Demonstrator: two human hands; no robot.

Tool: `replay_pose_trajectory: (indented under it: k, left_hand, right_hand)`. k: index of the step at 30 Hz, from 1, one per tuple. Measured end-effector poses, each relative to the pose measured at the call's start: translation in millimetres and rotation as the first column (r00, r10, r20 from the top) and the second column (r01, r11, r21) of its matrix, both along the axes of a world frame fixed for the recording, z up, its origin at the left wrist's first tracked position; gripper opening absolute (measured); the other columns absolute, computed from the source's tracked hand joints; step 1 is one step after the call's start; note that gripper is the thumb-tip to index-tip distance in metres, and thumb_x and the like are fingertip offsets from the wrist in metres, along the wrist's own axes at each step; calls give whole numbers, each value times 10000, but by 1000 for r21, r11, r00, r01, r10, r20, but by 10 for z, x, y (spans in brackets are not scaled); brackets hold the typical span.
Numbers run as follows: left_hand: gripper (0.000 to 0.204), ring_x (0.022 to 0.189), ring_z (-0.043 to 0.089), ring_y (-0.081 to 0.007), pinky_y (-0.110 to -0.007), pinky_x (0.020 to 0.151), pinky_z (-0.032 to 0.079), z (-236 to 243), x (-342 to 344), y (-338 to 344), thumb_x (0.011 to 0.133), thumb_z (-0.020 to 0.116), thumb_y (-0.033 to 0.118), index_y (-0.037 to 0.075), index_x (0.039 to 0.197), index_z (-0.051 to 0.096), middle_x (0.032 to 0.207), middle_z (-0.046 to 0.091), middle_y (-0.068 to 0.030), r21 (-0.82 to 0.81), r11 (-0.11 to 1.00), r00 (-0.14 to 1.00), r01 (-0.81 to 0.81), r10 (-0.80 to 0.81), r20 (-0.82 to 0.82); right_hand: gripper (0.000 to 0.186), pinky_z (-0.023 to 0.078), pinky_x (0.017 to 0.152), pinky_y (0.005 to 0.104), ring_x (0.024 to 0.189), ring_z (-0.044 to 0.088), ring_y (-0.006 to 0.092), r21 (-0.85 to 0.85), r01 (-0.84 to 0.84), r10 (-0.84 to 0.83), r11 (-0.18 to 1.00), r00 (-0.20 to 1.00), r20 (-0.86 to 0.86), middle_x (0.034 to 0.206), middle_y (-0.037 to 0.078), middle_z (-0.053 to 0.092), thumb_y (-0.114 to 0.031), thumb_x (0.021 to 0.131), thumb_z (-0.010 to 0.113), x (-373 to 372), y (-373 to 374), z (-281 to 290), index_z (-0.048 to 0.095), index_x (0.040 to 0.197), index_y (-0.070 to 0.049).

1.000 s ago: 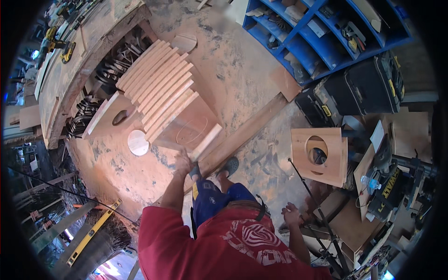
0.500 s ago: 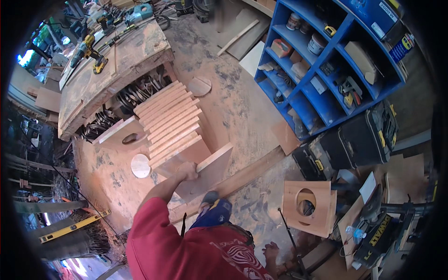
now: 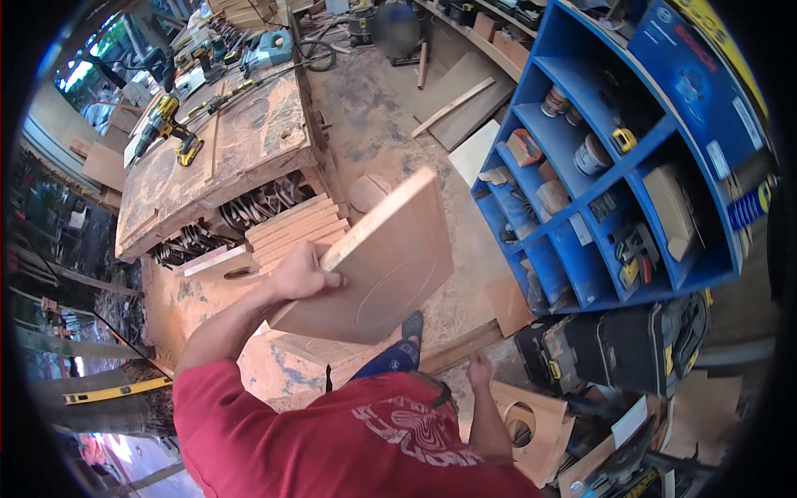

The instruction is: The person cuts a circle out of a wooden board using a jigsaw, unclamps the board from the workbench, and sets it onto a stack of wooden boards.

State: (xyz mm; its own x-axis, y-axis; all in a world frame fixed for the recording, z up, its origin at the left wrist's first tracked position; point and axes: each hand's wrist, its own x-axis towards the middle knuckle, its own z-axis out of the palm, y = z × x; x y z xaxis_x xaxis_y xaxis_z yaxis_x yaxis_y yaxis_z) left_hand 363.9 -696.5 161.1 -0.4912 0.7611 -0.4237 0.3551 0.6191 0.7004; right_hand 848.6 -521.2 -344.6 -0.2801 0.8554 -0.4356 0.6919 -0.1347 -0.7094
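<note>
My left hand (image 3: pixel 304 272) is closed on the edge of a wooden panel (image 3: pixel 390 270), which is lifted off the floor and tilted. A faint circle outline marks the panel's broad face. Behind it, a row of similar wooden panels (image 3: pixel 290 228) stands on edge, partly hidden by the lifted one and my hand. Low at my right side hangs my right hand (image 3: pixel 479 371), with its fingers looking curled; whether anything is in them I cannot make out. Below it lies a wooden piece with a round hole (image 3: pixel 544 407), partly covered by my right forearm.
A workbench (image 3: pixel 224 158) with a yellow drill (image 3: pixel 168 129) on it stands at the left. To the right are a blue shelf unit (image 3: pixel 610 178) and black tool cases (image 3: pixel 618 344). A wooden plank (image 3: pixel 465 347) lies on the floor near my foot. Far back, a blurred person (image 3: pixel 397 33) is visible.
My left hand has lifted the panel up from beside the row. My right hand has risen and moved forward. The view has shifted, and my foot now shows farther right.
</note>
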Motion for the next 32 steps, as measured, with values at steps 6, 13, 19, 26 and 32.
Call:
replay_pose_trajectory:
  k: [6,13,19,26,32]
  left_hand:
    - [424,824,740,-179,-326,773,595,1039,-427,363,828,851,171,-74,1159,754,967,786,-134,252,856,887,-452,402,226]
    - [420,870,764,-217,-370,806,638,1016,-617,102,842,827,135,-84,1181,715,1039,780,-176,403,351,521,-845,711,473]
    - [535,1059,737,-313,-439,956,604,191,-417,182,874,778,214,-68,1309,647,1202,735,-220,292,-114,151,-950,651,744]
    - [707,1206,670,-361,-489,1076,536,-1125,63,507,878,759,303,-33,1461,544,1348,672,-220,162,-584,-109,-796,401,910]
    - [706,1314,615,-363,-493,1142,491,-1974,52,862,909,733,309,19,1516,517,1448,627,-192,231,-790,-141,-568,369,919]
  right_hand:
    - [710,564,766,404,1025,675,217,-337,-28,-44,941,978,-206,1288,156,702,-602,1045,520,-1965,1748,858,574,1461,-29]
    - [767,494,1078,399,1231,644,314,-697,-341,-370,631,657,-657,1393,170,661,-631,1101,372,-4164,2763,2128,534,1493,7]
    - [556,535,962,313,1070,672,166,-36,-860,479,509,318,-818,1188,60,732,-487,1067,614,-5648,4187,2304,696,1300,11]
    - [398,533,780,279,888,669,89,-179,-976,727,127,214,-652,968,7,746,-352,1041,704,-7560,4184,3361,772,1087,38]
    - [471,540,734,265,816,675,86,-79,-995,884,-59,-15,-467,918,21,762,-430,983,774,-8944,3648,3473,795,1058,34]
